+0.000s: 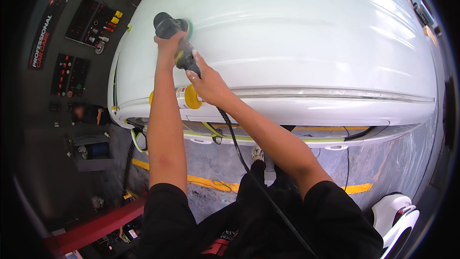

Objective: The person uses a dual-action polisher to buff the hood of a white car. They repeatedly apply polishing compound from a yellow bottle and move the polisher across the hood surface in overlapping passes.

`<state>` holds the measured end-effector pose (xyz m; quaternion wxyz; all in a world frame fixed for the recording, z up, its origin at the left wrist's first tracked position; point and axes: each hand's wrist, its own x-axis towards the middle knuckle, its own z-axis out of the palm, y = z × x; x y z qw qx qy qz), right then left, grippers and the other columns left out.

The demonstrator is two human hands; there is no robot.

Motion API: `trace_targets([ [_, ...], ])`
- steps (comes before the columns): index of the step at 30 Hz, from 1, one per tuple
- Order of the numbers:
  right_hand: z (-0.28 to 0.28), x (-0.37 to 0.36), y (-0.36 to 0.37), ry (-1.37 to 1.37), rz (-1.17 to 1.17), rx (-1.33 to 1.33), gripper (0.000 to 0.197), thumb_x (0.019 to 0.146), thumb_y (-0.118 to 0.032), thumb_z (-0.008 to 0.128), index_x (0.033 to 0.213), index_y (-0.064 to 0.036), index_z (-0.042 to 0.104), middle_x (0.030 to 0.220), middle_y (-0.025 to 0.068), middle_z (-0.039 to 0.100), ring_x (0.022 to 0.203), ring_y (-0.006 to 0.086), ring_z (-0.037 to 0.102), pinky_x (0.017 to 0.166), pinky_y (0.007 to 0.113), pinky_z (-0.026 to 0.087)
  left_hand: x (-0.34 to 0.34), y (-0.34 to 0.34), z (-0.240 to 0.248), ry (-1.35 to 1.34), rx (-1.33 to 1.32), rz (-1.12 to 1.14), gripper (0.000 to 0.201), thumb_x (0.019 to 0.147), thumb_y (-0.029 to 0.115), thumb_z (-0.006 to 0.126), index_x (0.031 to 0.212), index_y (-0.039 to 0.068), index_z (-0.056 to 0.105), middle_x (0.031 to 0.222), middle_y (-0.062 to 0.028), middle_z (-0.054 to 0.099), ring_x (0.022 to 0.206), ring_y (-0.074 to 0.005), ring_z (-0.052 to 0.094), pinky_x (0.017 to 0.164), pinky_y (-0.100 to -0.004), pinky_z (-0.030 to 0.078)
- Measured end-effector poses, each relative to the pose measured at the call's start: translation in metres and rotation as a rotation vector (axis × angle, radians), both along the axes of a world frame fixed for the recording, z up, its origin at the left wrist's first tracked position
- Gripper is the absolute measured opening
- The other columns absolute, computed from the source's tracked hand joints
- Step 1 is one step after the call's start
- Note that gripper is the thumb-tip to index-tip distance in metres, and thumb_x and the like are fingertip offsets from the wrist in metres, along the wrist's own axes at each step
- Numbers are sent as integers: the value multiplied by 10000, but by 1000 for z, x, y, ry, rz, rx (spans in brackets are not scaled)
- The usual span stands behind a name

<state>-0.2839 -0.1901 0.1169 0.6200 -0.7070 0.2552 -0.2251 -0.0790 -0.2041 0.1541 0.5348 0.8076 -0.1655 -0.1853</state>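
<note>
A black car polisher (166, 26) rests with its green pad (190, 29) against the white roof (287, 33) of a vehicle. My left hand (170, 44) is closed round the polisher's body near its head. Farther back, my right hand (209, 80) grips the rear handle, and a black power cord (235, 139) trails from there down past my body. A bottle with a yellow cap (192, 97) lies by the roof's near edge, partly hidden behind my left forearm.
Yellow-green tape (239, 137) runs along the vehicle's near side. A red beam (100, 228) crosses the lower left. Boards with tools (88, 24) hang on the dark left wall; another person (91, 114) is nearby. A white car part (393, 216) stands at lower right.
</note>
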Motion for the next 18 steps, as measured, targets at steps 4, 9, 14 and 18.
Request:
trace_targets([
  [4,20,16,-13,-2,72,156,734,1101,-350,568,1688,-42,254,1010,255,705,806,324,693,849,457,565,38,-9,-3,32,32,11,1156,684,224,908,1521,-75,168,1204,-261,593,927,-305,707,738,-409,635],
  [9,2,-62,-30,38,-70,96,705,1104,-387,585,1669,-52,329,957,203,699,830,307,681,827,432,556,-9,-53,-5,-23,28,-223,1188,724,254,867,1576,-82,111,1246,-239,594,1014,-306,685,797,-408,616],
  [14,-66,-232,-83,441,-705,-785,712,1031,-249,697,1646,-59,392,1342,221,635,1199,372,612,1020,499,487,19,-77,-2,-41,87,-241,1114,693,230,877,1568,-22,235,1149,-204,613,863,-249,691,717,-393,624],
  [18,-80,-302,-110,655,-768,-1025,713,1007,-272,703,1627,-58,425,1485,233,559,1394,380,505,1206,547,338,42,-82,5,-31,58,-172,1109,672,236,881,1519,-84,241,1153,-225,607,826,-269,699,709,-406,629],
])
